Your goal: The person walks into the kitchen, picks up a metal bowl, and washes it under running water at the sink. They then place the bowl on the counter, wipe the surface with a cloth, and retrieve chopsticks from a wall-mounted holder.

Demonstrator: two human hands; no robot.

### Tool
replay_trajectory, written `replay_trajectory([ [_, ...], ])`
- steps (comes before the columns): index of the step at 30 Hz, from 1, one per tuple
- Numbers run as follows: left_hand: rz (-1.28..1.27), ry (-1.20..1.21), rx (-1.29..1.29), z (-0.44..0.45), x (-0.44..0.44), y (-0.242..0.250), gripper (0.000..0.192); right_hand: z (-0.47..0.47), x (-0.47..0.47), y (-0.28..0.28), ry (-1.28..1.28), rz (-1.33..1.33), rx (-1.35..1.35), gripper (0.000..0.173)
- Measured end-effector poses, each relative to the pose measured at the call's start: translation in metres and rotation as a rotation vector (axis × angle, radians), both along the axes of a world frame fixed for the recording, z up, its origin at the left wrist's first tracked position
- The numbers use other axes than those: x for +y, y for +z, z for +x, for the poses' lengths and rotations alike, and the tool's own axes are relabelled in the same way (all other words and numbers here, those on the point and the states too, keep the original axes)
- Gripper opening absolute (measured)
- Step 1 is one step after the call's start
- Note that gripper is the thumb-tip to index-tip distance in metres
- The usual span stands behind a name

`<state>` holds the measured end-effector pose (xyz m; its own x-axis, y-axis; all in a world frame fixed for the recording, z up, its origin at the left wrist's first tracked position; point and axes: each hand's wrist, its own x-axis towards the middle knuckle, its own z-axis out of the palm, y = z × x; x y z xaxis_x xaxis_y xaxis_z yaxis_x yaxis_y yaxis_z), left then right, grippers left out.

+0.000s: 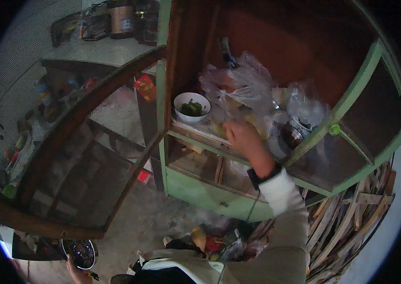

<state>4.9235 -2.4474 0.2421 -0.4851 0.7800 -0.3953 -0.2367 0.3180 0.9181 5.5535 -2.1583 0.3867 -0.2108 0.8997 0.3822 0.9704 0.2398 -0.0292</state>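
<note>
My right hand (244, 140), with a dark band at the wrist, reaches over the shelf of a green wooden cabinet (218, 200). Its fingers are bent, and whether they touch or hold anything there cannot be told. Left of it on the shelf stands a white bowl (200, 115) of green food. Behind and beside the hand lie clear plastic bags (246, 85), and a dark bowl (291, 136) with a shiny utensil is to the right. At the lower left, my left hand (76, 271) holds a white-rimmed bowl (94, 254) of dark food by its edge.
Two cabinet doors stand ajar, a mesh-panelled one (129, 181) at left and a green-framed one (356, 177) at right with a green knob (334, 129). Split firewood (342, 220) is stacked at lower right. Bags and other items (218, 243) lie on the floor. Jars (121, 21) stand upper left.
</note>
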Motion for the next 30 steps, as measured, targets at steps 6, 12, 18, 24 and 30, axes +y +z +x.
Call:
replay_trajectory([
  [6,-0.004,0.095,0.024,0.008,0.001,-0.013,0.053,-0.004,0.083,0.002,-0.027,0.049,0.853,0.029],
  [12,-0.074,0.221,0.002,0.029,-0.025,0.002,0.048,0.007,0.12,0.007,-0.159,-0.121,0.397,0.032],
  [18,-0.092,0.189,0.131,0.04,-0.026,0.011,0.048,0.067,0.176,0.013,-0.05,-0.063,-0.026,0.024],
  [24,-0.136,0.203,0.058,0.05,-0.022,0.021,0.05,0.081,0.226,-0.002,-0.057,-0.43,0.243,0.02],
  [30,-0.102,0.205,0.092,0.058,-0.02,0.027,0.049,0.094,0.234,-0.022,0.022,-0.454,0.488,0.021],
])
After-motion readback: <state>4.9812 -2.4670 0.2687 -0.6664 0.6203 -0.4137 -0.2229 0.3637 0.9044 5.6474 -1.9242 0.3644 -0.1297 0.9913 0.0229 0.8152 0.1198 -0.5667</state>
